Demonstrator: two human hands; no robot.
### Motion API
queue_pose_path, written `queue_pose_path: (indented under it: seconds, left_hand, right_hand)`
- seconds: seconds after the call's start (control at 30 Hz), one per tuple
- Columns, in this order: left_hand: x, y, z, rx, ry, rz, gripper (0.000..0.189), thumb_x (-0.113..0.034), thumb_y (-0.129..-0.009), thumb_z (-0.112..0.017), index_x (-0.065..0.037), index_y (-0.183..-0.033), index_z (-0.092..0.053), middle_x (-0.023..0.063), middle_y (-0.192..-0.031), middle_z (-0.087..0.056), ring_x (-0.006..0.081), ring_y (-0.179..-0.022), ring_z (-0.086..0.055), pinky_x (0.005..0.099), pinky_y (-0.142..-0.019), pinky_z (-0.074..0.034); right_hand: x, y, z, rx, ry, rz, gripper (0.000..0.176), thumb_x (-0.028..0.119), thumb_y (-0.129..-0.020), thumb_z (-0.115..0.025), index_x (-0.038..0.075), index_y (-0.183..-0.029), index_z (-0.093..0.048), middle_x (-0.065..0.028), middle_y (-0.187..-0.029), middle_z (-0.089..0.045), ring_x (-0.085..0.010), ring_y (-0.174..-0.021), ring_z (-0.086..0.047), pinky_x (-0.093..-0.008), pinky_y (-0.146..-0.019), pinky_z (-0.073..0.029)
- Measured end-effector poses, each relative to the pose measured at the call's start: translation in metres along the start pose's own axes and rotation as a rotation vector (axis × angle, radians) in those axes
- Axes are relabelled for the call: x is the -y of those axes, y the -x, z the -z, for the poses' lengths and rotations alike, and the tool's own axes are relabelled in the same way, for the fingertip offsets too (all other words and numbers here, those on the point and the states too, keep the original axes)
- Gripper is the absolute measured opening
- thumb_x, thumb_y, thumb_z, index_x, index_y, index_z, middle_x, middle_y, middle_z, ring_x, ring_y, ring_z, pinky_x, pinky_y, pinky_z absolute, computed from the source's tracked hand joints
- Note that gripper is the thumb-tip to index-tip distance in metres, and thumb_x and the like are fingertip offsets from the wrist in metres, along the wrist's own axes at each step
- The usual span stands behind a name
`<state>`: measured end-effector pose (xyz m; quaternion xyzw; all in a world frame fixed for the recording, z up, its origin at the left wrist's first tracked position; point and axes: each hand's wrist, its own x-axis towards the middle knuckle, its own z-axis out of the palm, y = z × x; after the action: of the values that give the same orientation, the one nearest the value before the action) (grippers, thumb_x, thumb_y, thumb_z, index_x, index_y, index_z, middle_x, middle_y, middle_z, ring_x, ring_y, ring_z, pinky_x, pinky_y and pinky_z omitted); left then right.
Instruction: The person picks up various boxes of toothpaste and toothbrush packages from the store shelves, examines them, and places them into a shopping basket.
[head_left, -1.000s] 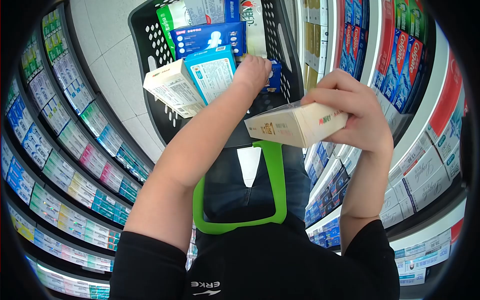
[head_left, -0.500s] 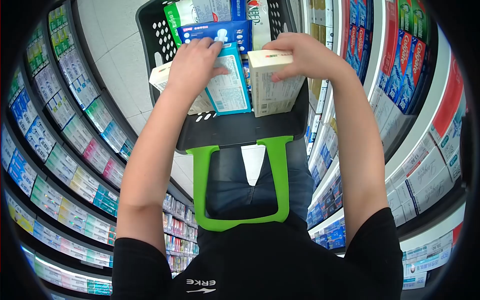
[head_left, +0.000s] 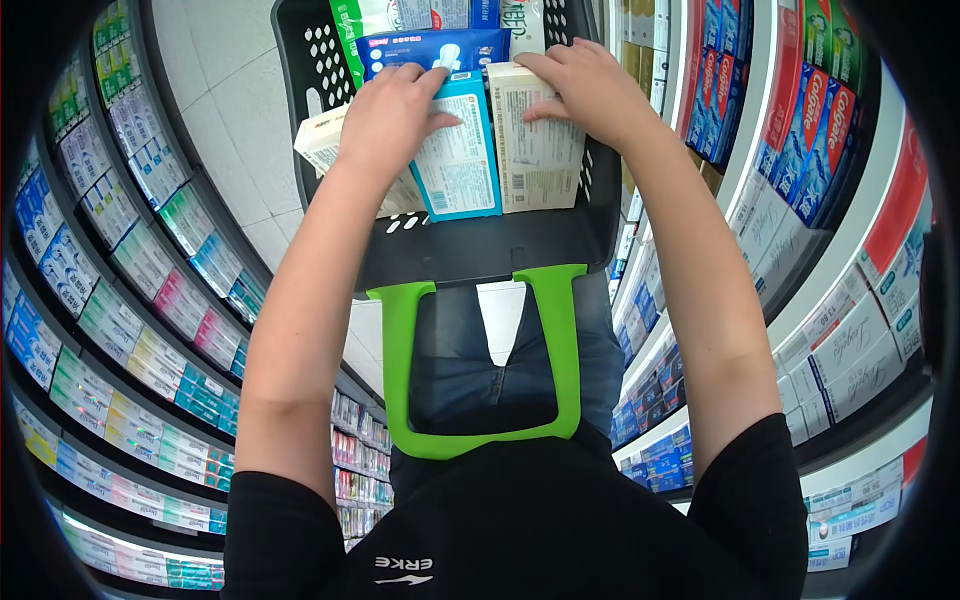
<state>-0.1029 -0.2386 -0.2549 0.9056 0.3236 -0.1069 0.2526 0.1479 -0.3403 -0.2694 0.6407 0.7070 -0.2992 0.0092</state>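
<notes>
A black basket (head_left: 440,252) with a green handle (head_left: 566,350) holds packages. Inside it, a teal and white box (head_left: 462,160) leans beside a cream box (head_left: 540,165), the two side by side. My left hand (head_left: 390,120) rests over the teal box's upper left, thumb on its face, fingers at its top edge. With fingers over the top and thumb on the front, my right hand (head_left: 580,95) grips the cream box. Another cream box (head_left: 325,137) lies tilted at the left, partly behind my left hand. Behind them is a blue package (head_left: 425,50).
Shelves of boxed goods (head_left: 150,270) curve along the left. On the right, shelves hold Colgate boxes (head_left: 815,130) and white boxes (head_left: 850,350). A green and white package (head_left: 350,25) stands at the basket's far end. Pale floor tiles (head_left: 225,130) show left of the basket.
My right hand has moved up and left with the cream box, which now stands straighter against the teal box. The gap between the two boxes has closed.
</notes>
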Motion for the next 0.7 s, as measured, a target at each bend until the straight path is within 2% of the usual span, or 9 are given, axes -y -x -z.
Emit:
queue_pose_path:
  seconds: [0.17,0.27,0.37,0.47,0.57,0.6,0.7]
  left_hand:
    - [0.003,0.001,-0.002,0.019,0.005,0.001,0.054,-0.039,-0.081,-0.079,-0.013,-0.127,-0.068,0.0086,-0.109,-0.067,0.0302,-0.102,-0.066,0.0413,-0.088,-0.054]
    - [-0.001,-0.002,0.002,0.077,-0.035,0.035,0.056,-0.040,-0.080,-0.079,-0.013,-0.128,-0.068,0.0086,-0.108,-0.067,0.0299,-0.101,-0.066,0.0412,-0.088,-0.054]
    - [0.003,-0.001,-0.003,0.053,-0.034,0.002,0.059,-0.041,-0.080,-0.079,-0.014,-0.131,-0.066,0.0084,-0.110,-0.067,0.0296,-0.102,-0.066,0.0414,-0.088,-0.053]
    - [0.009,0.003,0.002,-0.066,-0.029,-0.084,0.067,-0.044,-0.077,-0.080,-0.015,-0.134,-0.063,0.0077,-0.115,-0.068,0.0302,-0.104,-0.066,0.0414,-0.091,-0.053]
    - [0.028,0.021,0.024,-0.166,-0.005,0.015,0.073,-0.046,-0.074,-0.082,-0.015,-0.137,-0.061,0.0081,-0.120,-0.068,0.0314,-0.108,-0.065,0.0428,-0.094,-0.052]
    - [0.041,0.031,0.031,-0.127,-0.067,0.012,0.076,-0.045,-0.071,-0.084,-0.014,-0.136,-0.060,0.0092,-0.123,-0.067,0.0332,-0.110,-0.064,0.0448,-0.096,-0.051]
    - [0.068,0.054,0.046,0.180,-0.011,0.072,0.073,-0.041,-0.071,-0.085,-0.013,-0.134,-0.061,0.0106,-0.120,-0.068,0.0338,-0.112,-0.063,0.0466,-0.097,-0.050]
  right_hand:
    - [-0.005,-0.005,0.008,0.210,0.005,-0.014,0.074,0.059,-0.083,-0.069,0.014,-0.141,-0.056,-0.0114,-0.122,-0.068,-0.0323,-0.123,-0.060,-0.0477,-0.123,-0.027]
    - [-0.008,-0.002,0.006,0.085,0.012,0.054,0.071,0.057,-0.085,-0.069,0.014,-0.140,-0.058,-0.0104,-0.125,-0.068,-0.0322,-0.125,-0.059,-0.0479,-0.122,-0.030]
    - [-0.004,0.001,-0.004,-0.366,0.052,0.097,0.062,0.050,-0.088,-0.070,0.012,-0.136,-0.062,-0.0131,-0.119,-0.070,-0.0294,-0.118,-0.063,-0.0462,-0.120,-0.034]
    - [0.012,0.001,0.007,-0.498,-0.023,0.098,0.051,0.043,-0.088,-0.073,0.010,-0.127,-0.066,-0.0116,-0.113,-0.071,-0.0298,-0.111,-0.065,-0.0459,-0.110,-0.042]
    - [0.039,0.004,0.017,-0.443,-0.178,0.114,0.041,0.033,-0.092,-0.073,0.010,-0.125,-0.067,-0.0109,-0.112,-0.071,-0.0314,-0.109,-0.064,-0.0457,-0.101,-0.046]
    - [0.048,0.001,0.013,-0.486,-0.218,0.151,0.031,0.026,-0.092,-0.074,0.009,-0.118,-0.070,-0.0094,-0.103,-0.072,-0.0306,-0.100,-0.065,-0.0443,-0.093,-0.047]
    - [0.067,-0.005,0.002,-0.425,-0.261,0.203,0.029,0.025,-0.092,-0.074,0.009,-0.115,-0.070,-0.0084,-0.101,-0.072,-0.0300,-0.098,-0.066,-0.0427,-0.092,-0.049]
